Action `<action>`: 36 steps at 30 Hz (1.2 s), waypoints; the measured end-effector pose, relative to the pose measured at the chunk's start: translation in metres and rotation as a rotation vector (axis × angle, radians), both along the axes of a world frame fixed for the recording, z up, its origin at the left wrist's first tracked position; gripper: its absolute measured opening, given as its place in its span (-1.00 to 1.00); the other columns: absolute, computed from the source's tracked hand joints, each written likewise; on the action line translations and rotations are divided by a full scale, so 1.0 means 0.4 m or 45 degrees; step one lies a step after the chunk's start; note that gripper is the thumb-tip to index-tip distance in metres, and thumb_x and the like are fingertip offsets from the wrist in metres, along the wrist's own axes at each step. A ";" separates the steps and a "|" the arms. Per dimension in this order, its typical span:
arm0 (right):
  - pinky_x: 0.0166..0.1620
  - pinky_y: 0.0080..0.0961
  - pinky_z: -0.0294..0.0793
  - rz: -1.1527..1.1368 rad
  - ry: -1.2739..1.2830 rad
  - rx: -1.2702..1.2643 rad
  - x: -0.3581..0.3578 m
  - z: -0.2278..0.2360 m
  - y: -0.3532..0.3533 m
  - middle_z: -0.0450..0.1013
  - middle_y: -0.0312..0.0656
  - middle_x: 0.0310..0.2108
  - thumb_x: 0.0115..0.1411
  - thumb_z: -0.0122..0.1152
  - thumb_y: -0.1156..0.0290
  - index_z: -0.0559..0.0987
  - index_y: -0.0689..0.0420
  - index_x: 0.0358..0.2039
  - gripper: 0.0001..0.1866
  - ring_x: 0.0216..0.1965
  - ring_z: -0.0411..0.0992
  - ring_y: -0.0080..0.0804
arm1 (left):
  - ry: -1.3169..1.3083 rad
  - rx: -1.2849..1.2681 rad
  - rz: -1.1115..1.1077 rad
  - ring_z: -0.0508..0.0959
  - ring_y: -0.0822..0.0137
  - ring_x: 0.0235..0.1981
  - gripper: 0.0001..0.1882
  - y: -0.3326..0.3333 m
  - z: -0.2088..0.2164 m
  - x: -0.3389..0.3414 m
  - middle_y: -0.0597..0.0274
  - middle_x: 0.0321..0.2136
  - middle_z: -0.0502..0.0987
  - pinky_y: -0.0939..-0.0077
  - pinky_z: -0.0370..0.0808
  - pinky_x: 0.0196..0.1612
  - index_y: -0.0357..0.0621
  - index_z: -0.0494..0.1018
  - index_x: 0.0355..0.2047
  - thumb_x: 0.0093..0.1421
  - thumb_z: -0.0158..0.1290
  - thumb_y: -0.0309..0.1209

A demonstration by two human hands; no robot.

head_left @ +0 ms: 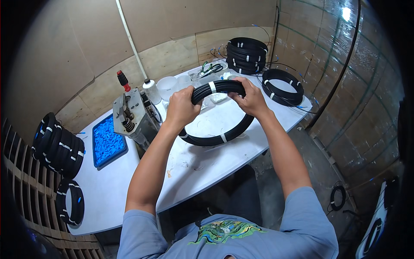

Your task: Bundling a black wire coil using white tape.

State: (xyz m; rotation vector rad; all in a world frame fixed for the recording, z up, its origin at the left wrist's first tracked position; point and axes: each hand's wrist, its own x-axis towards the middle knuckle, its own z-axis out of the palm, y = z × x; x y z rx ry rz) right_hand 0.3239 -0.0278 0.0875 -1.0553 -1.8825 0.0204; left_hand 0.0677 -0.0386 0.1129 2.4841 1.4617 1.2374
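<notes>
A coil of black cable [236, 133], bound with white ties, is tilted up above the white table [194, 162], its lower side at or just over the tabletop. My left hand [183, 105] grips the upper left of the coil, fingers wrapped round it. At the upper right of the same coil, my right hand [252, 98] is closed with the thumb on the inner side. One white tie shows between my two hands, another at the bottom of the ring.
A metal bench machine [134, 110] stands beside a blue tray [123, 153] of small blue parts. Stacked cable coils [246, 56] are at the back, with another coil [283, 87] nearer right. More coils [62, 146] stand at left. Behind my hands are a bottle [151, 90] and pliers [209, 69].
</notes>
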 end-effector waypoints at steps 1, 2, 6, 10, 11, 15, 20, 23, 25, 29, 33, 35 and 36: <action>-0.09 -0.25 0.53 0.001 -0.001 -0.002 0.001 0.002 -0.001 0.53 -0.07 -0.14 0.16 0.33 0.06 0.43 0.07 0.02 -0.47 -0.13 0.54 -0.04 | -0.001 -0.002 0.001 0.56 -0.05 -0.48 -0.73 0.002 0.001 0.000 -0.11 -0.54 0.52 0.17 0.46 -0.35 -0.31 0.47 -0.47 -0.02 0.31 -0.37; -0.07 -0.24 0.53 0.015 -0.018 -0.008 0.005 0.005 -0.002 0.52 -0.05 -0.11 0.17 0.31 0.01 0.42 0.07 0.05 -0.44 -0.11 0.53 -0.02 | -0.007 -0.006 -0.009 0.56 -0.04 -0.47 -0.73 0.004 0.003 -0.001 -0.10 -0.52 0.52 0.20 0.46 -0.35 -0.31 0.48 -0.46 -0.02 0.31 -0.38; -0.04 -0.22 0.51 0.109 -0.088 0.012 0.020 0.016 -0.011 0.49 -0.01 -0.05 0.22 0.20 -0.08 0.40 0.07 0.10 -0.40 -0.07 0.51 0.01 | -0.038 0.038 -0.048 0.56 0.04 -0.43 -0.74 0.010 -0.008 -0.011 -0.02 -0.47 0.54 0.28 0.46 -0.33 -0.32 0.52 -0.38 -0.02 0.31 -0.42; -0.04 -0.21 0.51 0.094 -0.086 -0.080 0.019 0.026 -0.015 0.49 0.02 -0.05 0.25 0.17 -0.05 0.39 0.08 0.10 -0.43 -0.07 0.50 0.05 | -0.119 0.057 -0.096 0.56 0.10 -0.40 -0.70 0.006 -0.010 -0.015 0.04 -0.44 0.54 0.32 0.47 -0.30 -0.31 0.54 -0.29 -0.02 0.31 -0.43; -0.04 -0.21 0.51 0.066 -0.101 -0.099 0.014 0.030 -0.017 0.49 0.03 -0.06 0.26 0.16 -0.03 0.39 0.08 0.11 -0.44 -0.08 0.50 0.07 | -0.173 0.093 -0.148 0.57 0.08 -0.39 -0.69 0.008 -0.007 -0.014 0.01 -0.43 0.54 0.29 0.48 -0.29 -0.29 0.54 -0.28 -0.02 0.31 -0.41; -0.05 -0.18 0.50 0.049 -0.132 -0.141 0.006 0.036 -0.021 0.50 0.06 -0.09 0.27 0.16 -0.02 0.37 0.09 0.12 -0.44 -0.08 0.49 0.09 | -0.191 -0.053 -0.184 0.59 0.10 -0.33 -0.68 0.017 0.003 -0.024 -0.03 -0.39 0.56 0.30 0.50 -0.25 -0.26 0.53 -0.24 -0.01 0.29 -0.42; -0.08 -0.20 0.51 0.022 -0.158 -0.121 -0.004 0.039 -0.017 0.51 0.07 -0.13 0.29 0.14 0.00 0.38 0.10 0.11 -0.46 -0.12 0.51 0.07 | -0.019 -0.236 -0.140 0.58 -0.02 -0.30 -0.70 0.017 0.025 -0.035 -0.08 -0.40 0.56 0.25 0.49 -0.24 -0.30 0.50 -0.25 -0.01 0.25 -0.47; -0.11 -0.22 0.52 -0.003 -0.167 -0.136 -0.017 0.046 -0.016 0.53 0.07 -0.16 0.29 0.15 0.04 0.38 0.11 0.10 -0.49 -0.16 0.53 0.06 | 0.057 0.109 -0.129 0.56 -0.11 -0.26 -0.66 0.033 -0.013 -0.040 -0.14 -0.42 0.54 0.16 0.48 -0.22 -0.31 0.44 -0.19 0.00 0.22 -0.52; -0.12 -0.22 0.52 -0.008 -0.163 -0.127 -0.023 0.050 -0.016 0.53 0.07 -0.17 0.30 0.15 0.04 0.39 0.11 0.10 -0.50 -0.17 0.53 0.07 | 0.030 0.278 -0.119 0.54 -0.17 -0.22 -0.62 0.040 -0.026 -0.045 -0.20 -0.39 0.53 0.08 0.48 -0.19 -0.30 0.40 -0.15 -0.01 0.19 -0.55; -0.13 -0.22 0.52 -0.002 -0.177 -0.117 -0.023 0.049 -0.012 0.53 0.07 -0.17 0.29 0.16 0.04 0.40 0.12 0.09 -0.49 -0.17 0.53 0.07 | 0.094 -0.073 -0.109 0.55 -0.19 -0.21 -0.63 0.031 -0.001 -0.055 -0.24 -0.34 0.54 0.07 0.48 -0.19 -0.29 0.34 -0.13 0.04 0.15 -0.58; -0.06 -0.15 0.48 0.025 -0.129 -0.246 -0.026 0.054 -0.014 0.51 0.01 -0.13 0.26 0.14 -0.09 0.41 0.09 0.07 -0.43 -0.10 0.49 0.04 | 0.061 -0.308 -0.120 0.55 -0.20 -0.21 -0.67 0.012 0.027 -0.053 -0.27 -0.33 0.55 0.06 0.46 -0.19 -0.27 0.34 -0.13 0.09 0.13 -0.56; -0.06 -0.15 0.48 0.036 -0.140 -0.153 -0.020 0.044 -0.009 0.51 0.01 -0.14 0.25 0.17 -0.05 0.41 0.08 0.07 -0.45 -0.11 0.49 0.04 | 0.032 -0.274 -0.228 0.55 -0.20 -0.21 -0.66 0.014 0.026 -0.067 -0.26 -0.32 0.55 0.06 0.46 -0.18 -0.26 0.34 -0.11 0.10 0.14 -0.56; -0.07 -0.15 0.48 0.050 -0.151 -0.065 -0.016 0.040 -0.006 0.51 0.01 -0.14 0.24 0.20 -0.01 0.41 0.07 0.07 -0.47 -0.11 0.49 0.05 | 0.005 -0.244 -0.333 0.55 -0.19 -0.21 -0.65 0.016 0.025 -0.072 -0.25 -0.32 0.55 0.05 0.45 -0.18 -0.25 0.33 -0.10 0.11 0.14 -0.55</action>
